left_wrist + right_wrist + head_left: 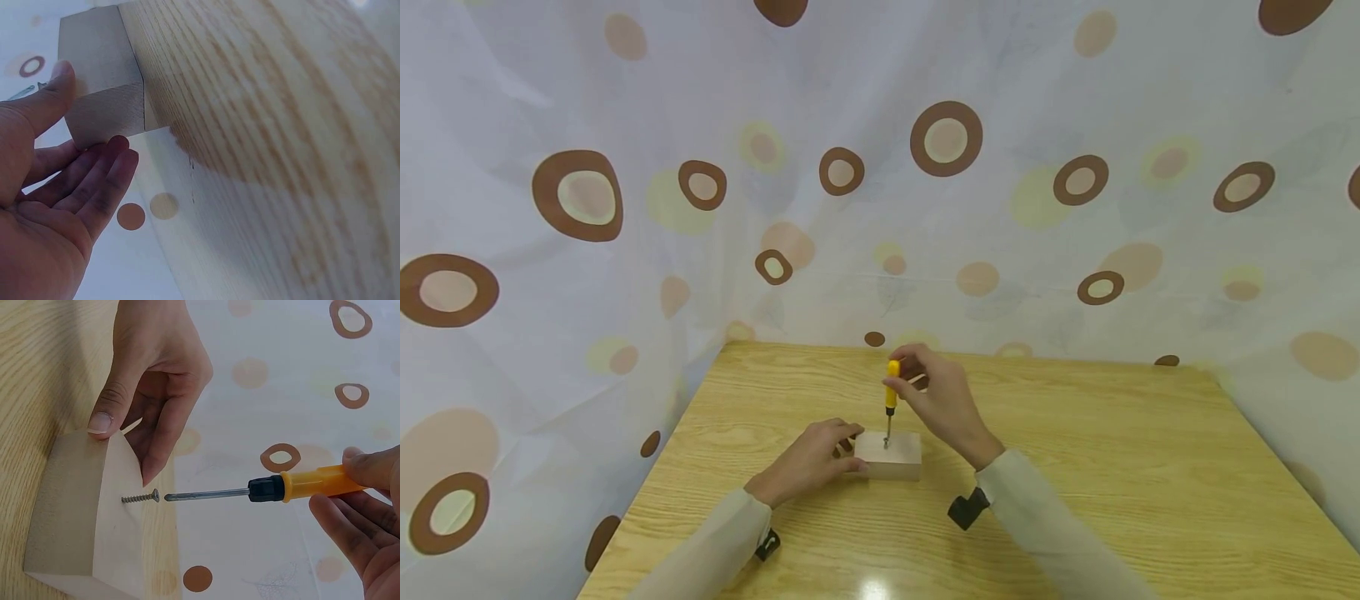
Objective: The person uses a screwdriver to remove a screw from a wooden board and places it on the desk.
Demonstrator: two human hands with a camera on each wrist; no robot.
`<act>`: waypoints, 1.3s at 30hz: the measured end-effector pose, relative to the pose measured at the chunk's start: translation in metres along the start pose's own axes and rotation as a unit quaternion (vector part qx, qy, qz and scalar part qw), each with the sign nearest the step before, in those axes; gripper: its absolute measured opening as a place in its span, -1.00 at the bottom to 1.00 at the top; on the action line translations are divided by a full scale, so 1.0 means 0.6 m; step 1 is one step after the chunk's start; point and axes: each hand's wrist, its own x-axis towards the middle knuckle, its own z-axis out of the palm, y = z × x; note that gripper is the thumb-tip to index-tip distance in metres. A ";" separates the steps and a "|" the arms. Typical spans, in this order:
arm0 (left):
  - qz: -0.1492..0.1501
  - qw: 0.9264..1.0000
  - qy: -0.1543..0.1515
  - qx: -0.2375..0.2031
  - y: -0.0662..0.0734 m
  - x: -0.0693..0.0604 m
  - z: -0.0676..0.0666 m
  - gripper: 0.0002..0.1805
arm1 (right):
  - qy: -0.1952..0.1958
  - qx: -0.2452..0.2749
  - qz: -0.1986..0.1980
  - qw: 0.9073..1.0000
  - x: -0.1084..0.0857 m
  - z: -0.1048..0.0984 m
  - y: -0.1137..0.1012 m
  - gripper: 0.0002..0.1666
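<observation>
A pale wooden block (893,467) lies on the table, and a screw (141,497) stands partly sunk in its top face. My left hand (810,460) grips the block's left end, with the thumb (107,412) on the near side and fingers at the far side. A yellow-handled screwdriver (319,482) is pinched in my right hand (945,401) between thumb and fingertips, held upright above the block. In the right wrist view its tip is just short of the screw head, with a small gap. The left wrist view shows the left hand (56,181) at the block (103,56).
The wood-grain table (1112,467) extends around the block on all sides. Behind and beside it hangs a white cloth (880,75) with brown and beige circles. A black wrist device (968,508) sits by my right sleeve, another (768,545) by my left.
</observation>
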 end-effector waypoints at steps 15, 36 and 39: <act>0.005 1.000 0.002 0.000 -0.004 0.003 0.001 -0.35 | -0.020 0.001 -0.016 1.000 0.002 0.006 0.000 -0.72; 0.019 1.000 0.010 0.010 -0.004 0.004 0.003 -0.41 | -0.060 -0.018 0.014 0.998 0.000 -0.005 -0.013 -0.83; 0.023 1.000 0.010 0.011 -0.004 0.006 0.005 -0.43 | -0.065 -0.033 -0.013 0.997 0.002 -0.008 -0.011 -0.90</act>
